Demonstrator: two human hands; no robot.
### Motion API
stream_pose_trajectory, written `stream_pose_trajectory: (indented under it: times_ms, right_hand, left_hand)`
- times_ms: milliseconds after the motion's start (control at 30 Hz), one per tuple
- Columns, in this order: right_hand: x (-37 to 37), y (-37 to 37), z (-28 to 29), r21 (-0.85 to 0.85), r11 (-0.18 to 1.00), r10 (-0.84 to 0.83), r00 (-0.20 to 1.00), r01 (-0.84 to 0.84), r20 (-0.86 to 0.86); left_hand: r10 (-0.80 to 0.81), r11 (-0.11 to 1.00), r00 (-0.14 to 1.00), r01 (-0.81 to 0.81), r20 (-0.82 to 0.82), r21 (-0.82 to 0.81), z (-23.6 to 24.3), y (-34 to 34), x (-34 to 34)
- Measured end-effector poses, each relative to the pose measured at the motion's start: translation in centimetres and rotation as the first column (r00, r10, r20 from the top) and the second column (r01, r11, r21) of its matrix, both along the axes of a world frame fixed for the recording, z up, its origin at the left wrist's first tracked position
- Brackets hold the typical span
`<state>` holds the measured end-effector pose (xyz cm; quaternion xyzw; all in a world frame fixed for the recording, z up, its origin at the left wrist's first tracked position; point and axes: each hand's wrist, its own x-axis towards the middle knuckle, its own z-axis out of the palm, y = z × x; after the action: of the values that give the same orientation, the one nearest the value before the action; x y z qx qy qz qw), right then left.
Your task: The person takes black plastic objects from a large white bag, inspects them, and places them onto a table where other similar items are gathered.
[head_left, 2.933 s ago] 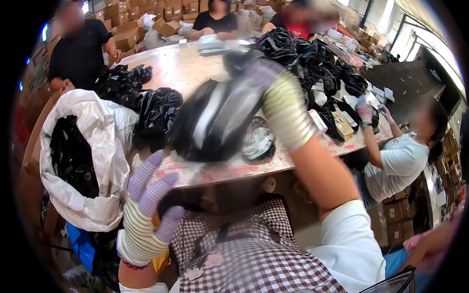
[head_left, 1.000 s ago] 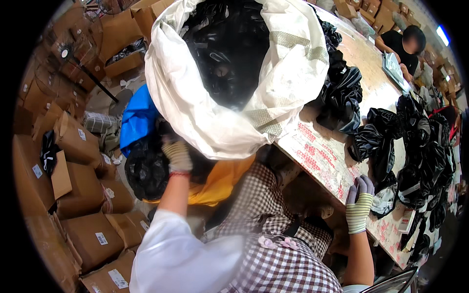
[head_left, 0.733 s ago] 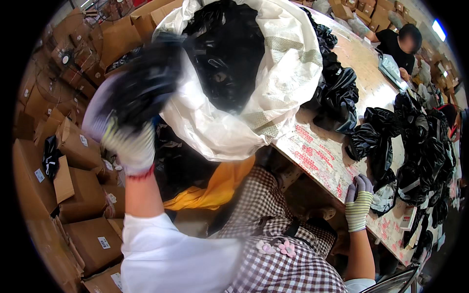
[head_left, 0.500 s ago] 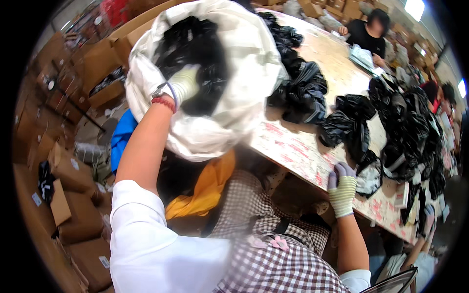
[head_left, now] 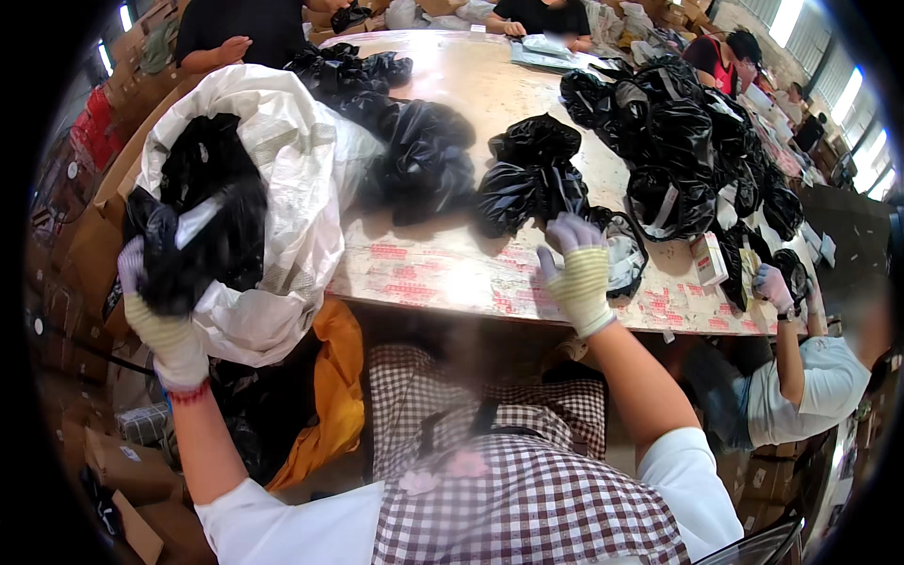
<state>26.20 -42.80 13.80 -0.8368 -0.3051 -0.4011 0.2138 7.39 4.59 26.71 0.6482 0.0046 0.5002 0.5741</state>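
My left hand (head_left: 162, 315), in a striped knit glove, grips a black plastic bag (head_left: 202, 250) at the mouth of a white woven sack (head_left: 306, 179). The bag is smeared by motion, and a pale patch shows on it. More black plastic lies inside the sack. Over the table's near edge, my right hand (head_left: 576, 278), gloved the same way, is open with its fingers apart. Just beyond its fingertips sits a bundled black plastic bag (head_left: 532, 179). A clear bag with pale contents and a dark rim (head_left: 623, 254) lies right beside it.
The worktable (head_left: 424, 273) has a large heap of black bags (head_left: 678, 141) on its right and a small white box (head_left: 708, 259). Co-workers sit around it, one close by on my right (head_left: 800, 377). Cardboard boxes (head_left: 127, 461) crowd the left; yellow cloth (head_left: 330, 395) hangs below the sack.
My view has swung toward the table. My left hand has come from deep in the sack to its mouth, now holding a black bag. My right hand has moved farther over the tabletop, fingers spreading.
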Motion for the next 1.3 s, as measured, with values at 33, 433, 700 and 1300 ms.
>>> stream_pose_trajectory:
  times_ms: [33, 433, 700, 1300]
  right_hand:
    - [0.2, 0.6, 1.8, -0.052, 0.993, -0.110, 0.983, 0.103, -0.145]
    - [1.3, -3.0, 7.4, 0.871, 0.474, 0.782, 0.394, 0.130, -0.484]
    - [-4.8, -0.1, -3.1, 0.493, 0.852, 0.225, 0.726, 0.177, -0.650]
    - [-4.0, 3.8, -6.6, 0.531, 0.846, 0.293, 0.790, 0.049, -0.538]
  left_hand:
    - [0.119, 0.964, 0.990, -0.097, -0.080, 0.247, -0.8, -1.1, -1.8]
    - [-0.218, 0.970, 0.976, 0.215, 0.013, 0.118, -9.2, -15.4, 2.4]
    - [0.221, 0.384, 0.848, 0.378, -0.482, 0.842, -15.0, -20.8, 8.1]
    - [-0.582, 0.592, 0.612, 0.770, -0.535, 0.237, -7.3, -24.4, 9.0]
